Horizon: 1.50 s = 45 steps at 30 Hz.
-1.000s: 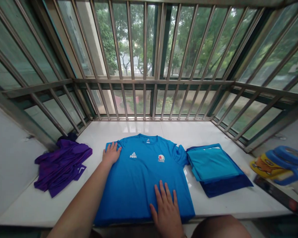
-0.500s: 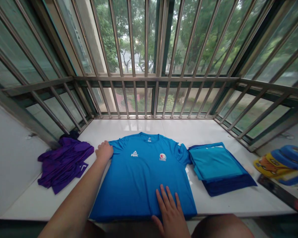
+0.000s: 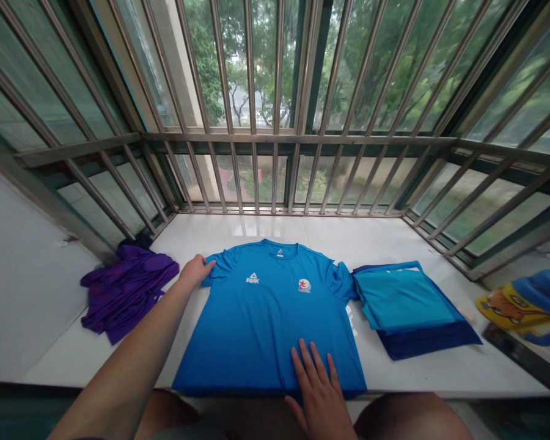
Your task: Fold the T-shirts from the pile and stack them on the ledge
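Observation:
A blue T-shirt lies spread out front side up, collar away from me, with a white logo on one side of the chest and a round badge on the other. My left hand is at the end of its left-hand sleeve, thumb and finger closed on the sleeve's edge. Near the bottom hem, my right hand rests flat on the fabric with its fingers spread. The right-hand sleeve is rumpled and touches a stack of folded clothes.
A crumpled purple garment lies at the left. Folded teal and navy clothes are stacked at the right. Beyond them stands a yellow and blue container beside a dark object. Metal window bars enclose the white ledge.
My left hand has shifted slightly on the sleeve, its thumb and finger now showing at the edge. My right hand stays flat on the shirt. The camera view has moved a little.

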Tool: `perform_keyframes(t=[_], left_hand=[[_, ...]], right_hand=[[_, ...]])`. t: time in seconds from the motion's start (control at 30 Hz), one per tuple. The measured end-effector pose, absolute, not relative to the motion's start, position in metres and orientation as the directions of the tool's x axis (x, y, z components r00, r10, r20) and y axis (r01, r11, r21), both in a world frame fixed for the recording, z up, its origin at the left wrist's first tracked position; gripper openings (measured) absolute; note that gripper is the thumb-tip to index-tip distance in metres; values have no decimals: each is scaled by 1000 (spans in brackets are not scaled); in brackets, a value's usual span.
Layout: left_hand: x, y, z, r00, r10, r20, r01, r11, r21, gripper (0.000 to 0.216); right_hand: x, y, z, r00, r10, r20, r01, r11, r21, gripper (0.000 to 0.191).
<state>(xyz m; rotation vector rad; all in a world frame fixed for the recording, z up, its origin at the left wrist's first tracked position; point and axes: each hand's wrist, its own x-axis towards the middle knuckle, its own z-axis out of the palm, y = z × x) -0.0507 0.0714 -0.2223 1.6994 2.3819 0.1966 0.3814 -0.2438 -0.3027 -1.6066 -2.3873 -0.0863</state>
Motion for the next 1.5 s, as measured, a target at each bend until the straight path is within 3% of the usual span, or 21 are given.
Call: perform_keyframes(t=[0.1,0.27,0.47,0.53,0.6,0.7,0.8,0.87,0.93,0.97,1.23,1.37,1.5], left_hand=[[-48,64,-221,-296,951,-89,915,309,260,47],[-54,46,-216,-349,936,-55,903,351,248,27],[-49,25,-212,-479,876,63,869,463,173,38],[-33,22,-214,-375,908,189,926,355,131,41],[-9,22,-219,-163,951,264,986,144,89,43],[30,22,-233,68,976,205,988,-95,123,52],[57,19,-249,40,991,126,982,-62,179,67],[64,17,-254,-15,995,100,982,-4,187,72],[65,15,-253,-29,996,80,981,14,192,73],[64,15,-252,-28,997,68,981,14,196,74],[60,17,-250,-33,998,52,977,22,212,74],[60,17,-251,-36,997,64,973,21,228,73],[61,16,-248,-41,997,59,972,26,234,73]], right_hand=[[379,-245,-303,-338,906,257,924,371,-92,94],[378,-245,-298,-334,903,271,927,367,-81,95],[376,-248,-292,-336,897,287,921,377,-102,99],[377,-248,-288,-352,898,265,908,396,-137,96],[381,-242,-279,-372,900,226,887,417,-200,80],[394,-214,-252,-362,916,176,849,401,-344,43],[414,-160,-216,-316,931,181,828,364,-427,41],[430,-113,-193,-281,949,142,887,314,-338,43],[447,-65,-176,-190,982,-9,971,187,-152,49],[455,-42,-169,-146,988,-41,983,140,-118,53],[496,47,-168,82,956,-283,994,-98,-40,52],[502,57,-165,90,947,-309,982,-136,-132,28],[505,57,-155,52,968,-244,942,-129,-310,25]])
